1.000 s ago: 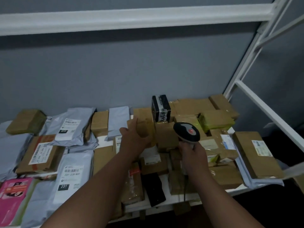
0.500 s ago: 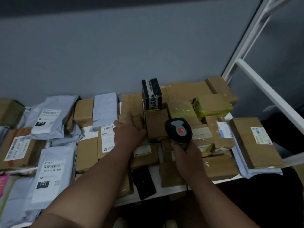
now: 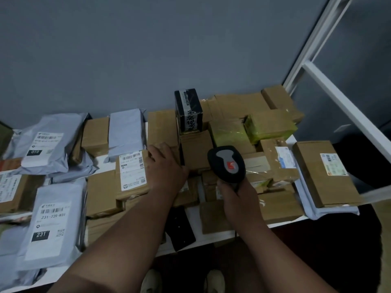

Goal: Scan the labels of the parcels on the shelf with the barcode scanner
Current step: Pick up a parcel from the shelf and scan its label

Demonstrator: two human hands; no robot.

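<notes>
here the right hand (image 3: 239, 197) wraps its fingers round the grip of the black handheld barcode scanner with a grey and red top (image 3: 226, 163), held above the middle of the white shelf board (image 3: 213, 236). the left hand (image 3: 167, 168) lies on a small brown cardboard box (image 3: 163, 132) with fingers curled over its near edge, just right of a taped brown cardboard parcel with a white barcode label (image 3: 132, 172) (that label faces up, unobstructed). the boxes look stiff and probably light; best taken by the edges, since the glossy tape seems slippery. the soft grey plastic mailer bag (image 3: 53, 220) would flop, so support it flat. it reads "231-239-K01" and "231"; another grey mailer bag at the back left (image 3: 46, 142) shows "010". the other print is too small to read.
</notes>
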